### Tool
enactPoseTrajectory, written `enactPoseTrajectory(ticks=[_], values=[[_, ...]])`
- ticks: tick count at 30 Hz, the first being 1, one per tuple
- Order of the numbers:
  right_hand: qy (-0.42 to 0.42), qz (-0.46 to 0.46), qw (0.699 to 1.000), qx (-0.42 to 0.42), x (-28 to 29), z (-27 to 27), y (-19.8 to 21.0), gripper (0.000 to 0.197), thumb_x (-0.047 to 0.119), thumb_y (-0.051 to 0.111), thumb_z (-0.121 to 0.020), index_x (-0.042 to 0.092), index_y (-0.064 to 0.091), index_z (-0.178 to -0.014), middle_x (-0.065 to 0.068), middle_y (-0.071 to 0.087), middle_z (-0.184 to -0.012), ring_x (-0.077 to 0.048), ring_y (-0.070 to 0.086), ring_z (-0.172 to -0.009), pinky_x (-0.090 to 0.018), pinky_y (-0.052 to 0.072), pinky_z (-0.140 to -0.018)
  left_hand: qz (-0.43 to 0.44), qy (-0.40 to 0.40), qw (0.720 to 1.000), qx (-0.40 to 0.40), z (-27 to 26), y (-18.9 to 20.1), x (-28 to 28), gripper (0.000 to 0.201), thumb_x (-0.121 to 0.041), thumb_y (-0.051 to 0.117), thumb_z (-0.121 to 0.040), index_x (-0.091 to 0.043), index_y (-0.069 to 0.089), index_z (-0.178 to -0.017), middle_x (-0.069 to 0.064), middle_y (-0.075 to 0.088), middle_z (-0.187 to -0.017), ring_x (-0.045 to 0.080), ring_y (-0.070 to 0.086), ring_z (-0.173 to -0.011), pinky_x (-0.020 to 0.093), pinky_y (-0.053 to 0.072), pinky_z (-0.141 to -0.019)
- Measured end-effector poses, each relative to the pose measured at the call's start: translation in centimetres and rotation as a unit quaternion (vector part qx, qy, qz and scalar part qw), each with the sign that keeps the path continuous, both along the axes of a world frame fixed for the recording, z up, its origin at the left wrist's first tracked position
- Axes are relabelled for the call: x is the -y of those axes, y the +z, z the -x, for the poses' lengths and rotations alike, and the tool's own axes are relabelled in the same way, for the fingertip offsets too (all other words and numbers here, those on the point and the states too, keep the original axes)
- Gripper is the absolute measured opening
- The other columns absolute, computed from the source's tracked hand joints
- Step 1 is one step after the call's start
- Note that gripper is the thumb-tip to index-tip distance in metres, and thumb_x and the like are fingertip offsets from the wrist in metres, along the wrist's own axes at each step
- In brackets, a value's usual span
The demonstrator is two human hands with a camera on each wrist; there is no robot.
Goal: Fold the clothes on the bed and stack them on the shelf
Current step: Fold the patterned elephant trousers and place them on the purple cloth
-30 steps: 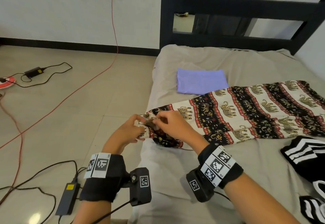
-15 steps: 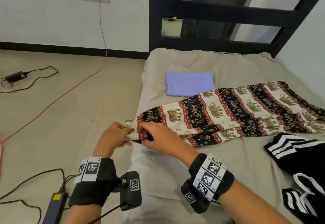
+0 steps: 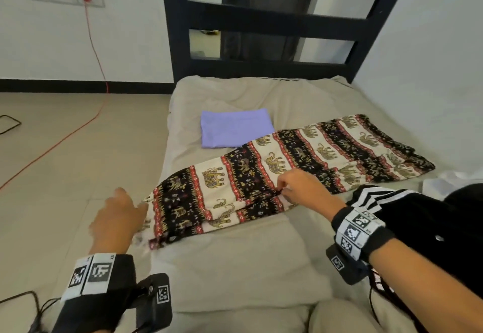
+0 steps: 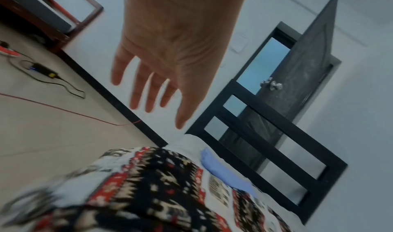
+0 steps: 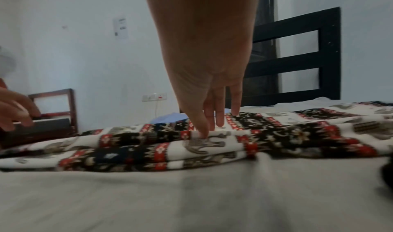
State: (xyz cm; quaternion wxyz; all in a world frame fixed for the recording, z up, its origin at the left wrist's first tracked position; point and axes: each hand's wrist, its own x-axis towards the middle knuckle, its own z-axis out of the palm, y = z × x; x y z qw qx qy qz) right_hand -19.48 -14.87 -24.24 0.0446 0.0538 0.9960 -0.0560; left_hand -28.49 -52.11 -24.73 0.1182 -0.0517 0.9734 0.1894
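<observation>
Elephant-print trousers (image 3: 261,170) lie folded lengthwise across the bed (image 3: 235,267), one end at the bed's left edge. My left hand (image 3: 130,210) hovers at that end with fingers spread and straight, holding nothing; in the left wrist view this hand (image 4: 157,91) is above the blurred print (image 4: 149,185). My right hand (image 3: 285,189) is further right on the near edge of the trousers. In the right wrist view its straight fingers (image 5: 219,117) point down and press on the folded fabric (image 5: 212,144).
A folded purple cloth (image 3: 235,128) lies behind the trousers. A black garment with white stripes (image 3: 407,210) lies at the right. A black bed frame (image 3: 261,21) stands at the back. A red cable (image 3: 78,128) crosses the floor to the left.
Both hands held the trouser end together before. Now the end lies flat on the bed, my left hand has let go, and my right hand has moved right along the trousers.
</observation>
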Motion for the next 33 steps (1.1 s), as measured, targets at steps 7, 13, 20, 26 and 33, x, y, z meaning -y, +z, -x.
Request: enactPoseTrajectory(ticks=[7,13,20,26,33], values=[[-0.012,-0.051,0.999,-0.003,-7.3,-0.2,-0.2,0.025,0.012,0.058,-0.090,0.018,0.066,-0.113,-0.004,0.064,-0.113,-0.024,0.058,-0.106,-0.035,0.047,-0.085,-0.098,-0.330,0.936,-0.065,-2.8,-0.4,-10.4,0.035,-0.044,0.066,-0.085,-0.028,0.056,-0.114,-0.009,0.055,-0.113,0.012,0.049,-0.109,0.032,0.045,-0.091],[0.004,-0.060,0.998,0.017,-10.1,0.2,-1.0,0.022,0.015,0.057,-0.092,0.017,0.066,-0.112,-0.005,0.067,-0.113,-0.024,0.060,-0.105,-0.037,0.050,-0.087,-0.028,-0.385,0.900,-0.203,-5.4,-3.5,-16.3,0.027,-0.034,0.077,-0.076,-0.023,0.063,-0.096,-0.006,0.062,-0.090,0.018,0.063,-0.083,0.031,0.044,-0.063],[0.009,-0.063,0.998,0.002,-12.5,0.9,-1.3,0.016,0.013,0.055,-0.093,0.011,0.063,-0.106,-0.009,0.067,-0.103,-0.025,0.062,-0.093,-0.032,0.049,-0.076,-0.018,-0.344,0.905,-0.249,-6.1,-4.8,-18.0,0.022,-0.017,0.085,-0.068,-0.016,0.069,-0.084,-0.002,0.066,-0.074,0.018,0.063,-0.060,0.031,0.049,-0.053],[-0.010,-0.028,1.000,-0.003,-15.5,0.6,-0.8,0.017,0.003,0.056,-0.088,0.014,0.059,-0.101,-0.005,0.065,-0.097,-0.020,0.061,-0.088,-0.032,0.051,-0.075,-0.150,-0.284,0.906,-0.274,-5.7,-3.1,-17.7,0.006,-0.011,0.060,-0.090,-0.015,0.056,-0.093,-0.011,0.051,-0.067,0.011,0.050,-0.051,0.034,0.050,-0.051],[-0.064,-0.113,0.986,0.100,-20.0,0.2,-0.5,0.018,0.016,0.056,-0.092,0.011,0.065,-0.107,-0.005,0.065,-0.108,-0.022,0.061,-0.103,-0.039,0.043,-0.102,-0.149,-0.319,0.898,-0.265,-4.8,-3.9,-17.0,0.012,-0.010,0.058,-0.091,-0.017,0.053,-0.099,-0.011,0.056,-0.073,0.011,0.058,-0.056,0.039,0.055,-0.056]])
